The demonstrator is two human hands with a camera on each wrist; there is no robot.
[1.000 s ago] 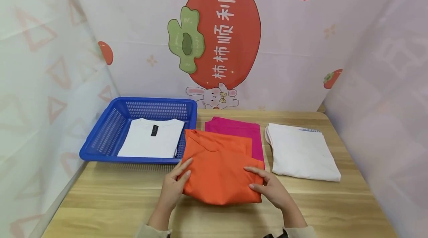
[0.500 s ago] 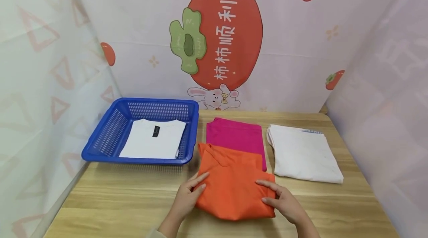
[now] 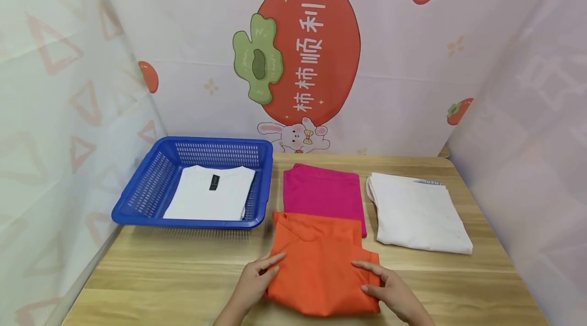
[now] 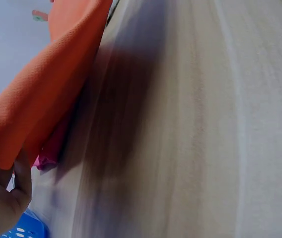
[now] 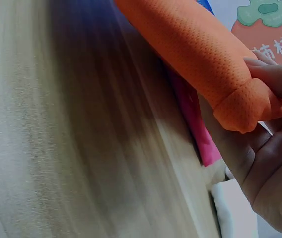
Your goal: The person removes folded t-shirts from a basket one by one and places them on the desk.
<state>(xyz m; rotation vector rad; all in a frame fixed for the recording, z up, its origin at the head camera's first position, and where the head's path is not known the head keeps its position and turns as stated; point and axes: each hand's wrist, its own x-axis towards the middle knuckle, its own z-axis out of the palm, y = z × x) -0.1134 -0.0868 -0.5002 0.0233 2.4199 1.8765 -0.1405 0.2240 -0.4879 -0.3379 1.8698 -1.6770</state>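
Observation:
A folded orange T-shirt is held between both hands at the front of the table in the head view. My left hand grips its left edge, thumb on top and fingers reaching beneath, as the left wrist view shows on the shirt's corner. On the opposite side my right hand pinches the right edge; the right wrist view has the thumb above a rolled fold and fingers under it. The shirt's far edge overlaps a folded magenta garment lying behind it. Shadow on the wood shows beneath the orange cloth.
At the left stands a blue plastic basket with a folded white T-shirt inside. A folded white garment with blue print lies right of the magenta one. A printed curtain borders the wooden table behind and at the sides.
Both hands have brought the orange T-shirt toward the front of the table and a little to the right, uncovering more of the magenta garment. The grip stays the same.

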